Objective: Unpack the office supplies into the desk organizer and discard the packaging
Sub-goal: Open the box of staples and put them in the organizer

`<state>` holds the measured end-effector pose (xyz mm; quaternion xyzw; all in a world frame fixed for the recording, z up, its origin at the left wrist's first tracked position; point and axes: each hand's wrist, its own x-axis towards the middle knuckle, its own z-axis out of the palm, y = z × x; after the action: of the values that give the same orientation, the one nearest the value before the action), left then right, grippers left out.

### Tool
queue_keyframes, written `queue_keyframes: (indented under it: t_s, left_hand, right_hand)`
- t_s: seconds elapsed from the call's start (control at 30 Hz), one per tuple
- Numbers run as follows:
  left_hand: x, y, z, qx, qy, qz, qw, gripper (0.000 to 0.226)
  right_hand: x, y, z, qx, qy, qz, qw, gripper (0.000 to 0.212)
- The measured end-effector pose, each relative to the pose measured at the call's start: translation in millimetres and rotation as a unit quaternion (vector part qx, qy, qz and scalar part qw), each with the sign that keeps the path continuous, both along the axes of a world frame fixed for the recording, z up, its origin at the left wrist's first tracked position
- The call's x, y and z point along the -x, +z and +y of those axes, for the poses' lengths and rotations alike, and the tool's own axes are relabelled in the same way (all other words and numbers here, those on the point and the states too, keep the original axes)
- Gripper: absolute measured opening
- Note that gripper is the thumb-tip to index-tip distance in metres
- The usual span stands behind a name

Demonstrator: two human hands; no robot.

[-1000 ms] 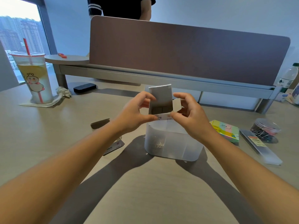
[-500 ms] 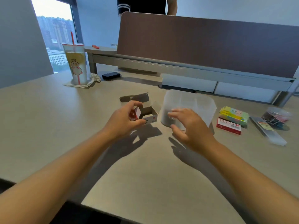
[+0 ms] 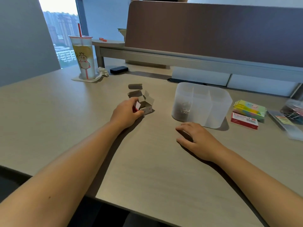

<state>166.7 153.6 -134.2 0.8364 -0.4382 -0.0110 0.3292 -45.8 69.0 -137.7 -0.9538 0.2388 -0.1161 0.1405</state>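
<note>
My left hand [image 3: 127, 113] holds a small open cardboard box [image 3: 146, 106] with red and white sides, resting it on the desk left of the organizer. The translucent white desk organizer [image 3: 211, 112] stands mid-desk with small metal clips in its left compartment. My right hand [image 3: 196, 139] rests on the desk just in front of the organizer, fingers loosely spread, holding nothing. To the right lie a pack of colourful sticky notes [image 3: 250, 108], a red and white staple box [image 3: 244, 120], a clear flat pack [image 3: 286, 126] and a round tub of binder clips [image 3: 293, 111].
A tall drink cup [image 3: 83, 58] with a red straw stands on a napkin at the back left, a crumpled tissue and a black case [image 3: 118, 69] beside it. Two dark flat pieces [image 3: 135, 90] lie behind the box. A desk partition [image 3: 213, 30] closes the far side.
My hands came apart from holding the box over the organizer. The left hand carried the box down to the desk at the left; the right hand dropped to the desk in front of the organizer.
</note>
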Motion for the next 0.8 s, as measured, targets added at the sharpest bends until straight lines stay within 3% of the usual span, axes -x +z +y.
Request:
queue_keyframes:
  t_s: [0.2, 0.3, 0.43, 0.6, 0.8]
  left_hand:
    - [-2, 0, -1, -0.001, 0.002, -0.024, 1.0, 0.076]
    - [13, 2, 10, 0.021, 0.014, -0.079, 0.997, 0.067]
    - [52, 7, 20, 0.05, -0.114, -0.134, 0.983, 0.044]
    - [114, 6, -1, -0.073, -0.279, -0.123, 0.95, 0.041]
    - [149, 1, -42, -0.114, -0.33, -0.164, 0.922, 0.042]
  right_hand:
    - [0, -1, 0, -0.002, -0.008, 0.0, 1.0, 0.045]
    - [7, -1, 1, -0.004, -0.019, -0.001, 1.0, 0.044]
    - [36, 1, -1, 0.005, -0.04, 0.01, 0.999, 0.041]
    - [83, 0, -25, 0.016, -0.13, -0.032, 0.991, 0.037]
    - [122, 1, -79, 0.014, -0.291, -0.094, 0.952, 0.04]
